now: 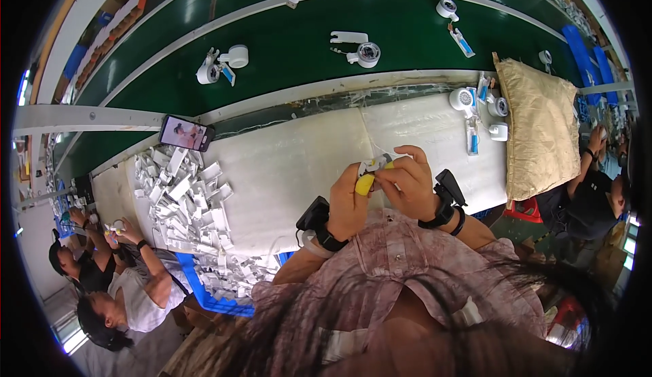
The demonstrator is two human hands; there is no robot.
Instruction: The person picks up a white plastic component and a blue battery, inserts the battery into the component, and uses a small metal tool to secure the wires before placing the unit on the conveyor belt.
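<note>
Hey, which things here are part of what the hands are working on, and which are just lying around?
In use: left hand and right hand hold a small white part and a yellow piece.

Lying about: phone, pile of white parts, tan cushion.

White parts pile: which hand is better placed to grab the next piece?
Left, probably. The left hand is nearer the white parts pile on the person's left. Both hands hold the small white part, and the right hand is farther away.
</note>
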